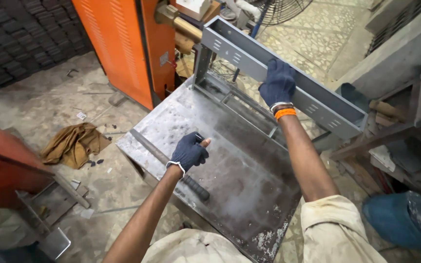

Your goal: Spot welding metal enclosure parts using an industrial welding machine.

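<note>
A grey sheet-metal frame [313, 104] with louvre slots stands upright at the far end of a worn steel work table [249, 185]. My right hand [277, 84], in a dark blue glove with an orange wristband, grips the frame's top rail. My left hand [189, 152], also gloved with a bare fingertip showing, hovers over the table as a loose fist just above a long metal bar with a black ribbed grip [171, 163] lying along the table's left edge. Whether it touches the bar is unclear.
An orange machine cabinet [123, 44] stands behind the table at the left. A brown rag [74, 143] lies on the stone floor. A fan [281, 9] sits at the back, metal racks [405, 131] at the right, a blue bag [405, 219] at lower right.
</note>
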